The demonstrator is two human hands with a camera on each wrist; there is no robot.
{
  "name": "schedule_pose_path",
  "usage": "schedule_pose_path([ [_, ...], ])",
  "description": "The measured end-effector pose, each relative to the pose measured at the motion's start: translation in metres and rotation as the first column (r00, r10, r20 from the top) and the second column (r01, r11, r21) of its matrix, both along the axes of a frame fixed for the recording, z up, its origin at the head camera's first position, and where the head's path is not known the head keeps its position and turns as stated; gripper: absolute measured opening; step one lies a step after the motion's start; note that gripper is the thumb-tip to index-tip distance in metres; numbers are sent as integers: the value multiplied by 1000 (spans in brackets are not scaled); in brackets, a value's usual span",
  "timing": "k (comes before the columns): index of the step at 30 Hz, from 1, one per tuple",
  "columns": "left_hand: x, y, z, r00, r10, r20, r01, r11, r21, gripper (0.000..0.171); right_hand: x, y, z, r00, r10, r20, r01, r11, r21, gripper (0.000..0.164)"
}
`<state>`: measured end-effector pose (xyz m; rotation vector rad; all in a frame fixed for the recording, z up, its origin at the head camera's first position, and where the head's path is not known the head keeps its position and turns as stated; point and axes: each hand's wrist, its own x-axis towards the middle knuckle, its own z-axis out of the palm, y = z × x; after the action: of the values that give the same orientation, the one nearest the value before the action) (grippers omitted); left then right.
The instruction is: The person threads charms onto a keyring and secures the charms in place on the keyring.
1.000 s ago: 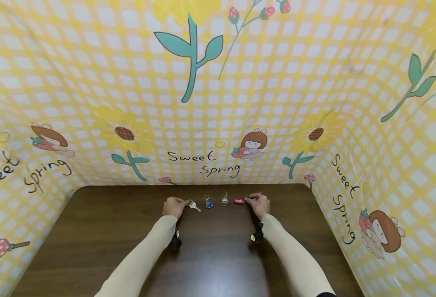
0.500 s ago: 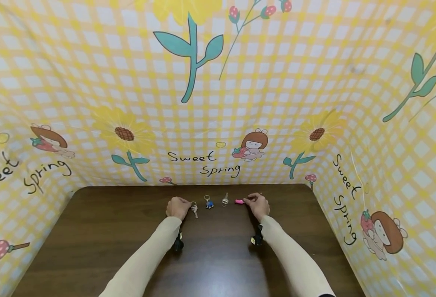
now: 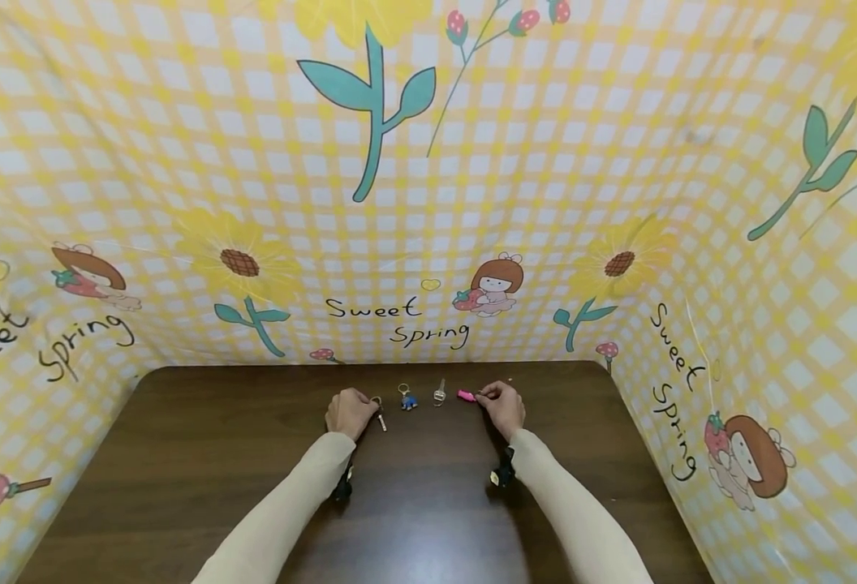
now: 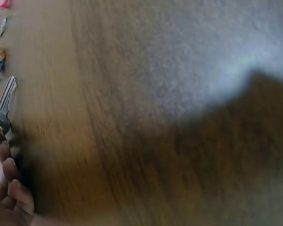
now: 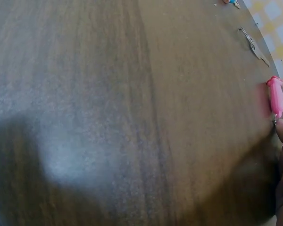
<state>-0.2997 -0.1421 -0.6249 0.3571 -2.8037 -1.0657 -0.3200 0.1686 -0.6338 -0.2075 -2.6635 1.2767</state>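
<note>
At the far side of the table, my left hand (image 3: 350, 412) pinches the ring of a silver key (image 3: 381, 421). In the left wrist view, that key (image 4: 7, 96) sticks out past the fingertips, its toothed blade pointing away. My right hand (image 3: 505, 405) pinches the small metal ring of a pink keychain charm (image 3: 467, 396). The charm (image 5: 276, 96) looks like a slim pink capsule in the right wrist view. Between the hands lie a blue figure keychain (image 3: 408, 401) and a second silver key (image 3: 439, 393), neither touched by a hand.
The dark wooden table (image 3: 428, 478) carries the small items in a row near its back edge. A yellow checked cloth (image 3: 399, 243) printed with flowers rises behind it and along both sides. A black wrist camera (image 3: 501, 469) sits below the right hand.
The key at my left hand has swung from slanting right to pointing more toward me, its face turned edge-on. The left hand shifted slightly right. The pink charm tilted a little.
</note>
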Motion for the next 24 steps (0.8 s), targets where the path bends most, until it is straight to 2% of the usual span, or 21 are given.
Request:
schedule_pose_path([
  [5, 4, 4, 3, 997, -75, -32, 71, 991, -110, 39, 4, 4, 1, 1000, 10, 1, -10, 999, -53, 12],
  [7, 5, 5, 3, 995, -89, -40, 82, 984, -157, 42, 4, 6, 2, 1000, 24, -2, -24, 996, -85, 12],
  [10, 4, 5, 2, 994, -91, -60, 79, 980, -181, 40, 6, 10, 7, 997, 66, -27, -69, 989, -128, 12],
  [14, 2, 2, 0, 987, -105, -120, 85, 984, -158, 30, 10, 15, 15, 992, 112, -52, -119, 981, -154, 12],
  [18, 0, -1, -3, 972, -106, -208, 86, 991, -103, 30, 13, 17, 23, 992, 102, -72, -114, 977, -178, 11],
  [22, -4, -4, -4, 969, -103, -226, 94, 994, -49, 41, 17, 12, 32, 992, 103, -78, -118, 966, -231, 11],
  [24, -6, -4, -1, 972, -91, -217, 91, 996, -14, 38, 20, 9, 35, 991, 119, -69, -132, 957, -256, 11],
])
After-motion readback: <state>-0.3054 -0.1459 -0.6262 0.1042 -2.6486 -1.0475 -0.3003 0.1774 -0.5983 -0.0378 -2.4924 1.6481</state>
